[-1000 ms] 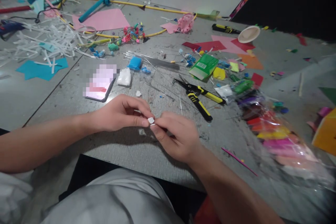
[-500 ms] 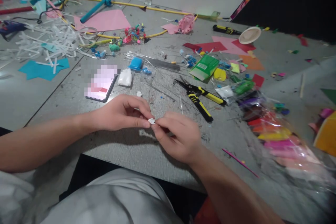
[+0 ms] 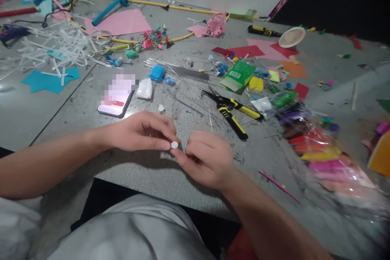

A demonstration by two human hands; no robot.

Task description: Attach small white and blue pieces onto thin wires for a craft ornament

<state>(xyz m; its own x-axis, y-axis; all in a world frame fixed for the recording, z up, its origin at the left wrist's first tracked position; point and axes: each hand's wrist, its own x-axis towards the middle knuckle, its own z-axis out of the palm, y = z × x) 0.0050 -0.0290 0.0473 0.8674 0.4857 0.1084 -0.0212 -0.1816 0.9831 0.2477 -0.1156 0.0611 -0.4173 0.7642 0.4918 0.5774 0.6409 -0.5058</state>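
Observation:
A small, roundish piece of white modelling clay (image 3: pixel 174 145) is pinched between the thumb and fingers of my left hand (image 3: pixel 143 132). Against its lower right side rests the thumb of my right hand (image 3: pixel 209 156), whose other fingers are curled. Another white clay scrap (image 3: pixel 161 108) lies just beyond my left hand. Behind it are a white clay packet (image 3: pixel 144 89) and a blue clay packet (image 3: pixel 157 72). A phone (image 3: pixel 117 95) lies to their left.
Black-and-yellow pliers (image 3: pixel 228 109) lie spread beyond my right hand. Thin metal wires (image 3: pixel 189 74) lie behind. Bagged coloured clay (image 3: pixel 323 156) and a pink stick (image 3: pixel 279 187) are at right. White paper strips (image 3: pixel 61 44) are heaped at the far left.
The white clay piece has turned and now shows a rounder, flatter face. My right index finger has drawn back from it, while the thumb stays beside it.

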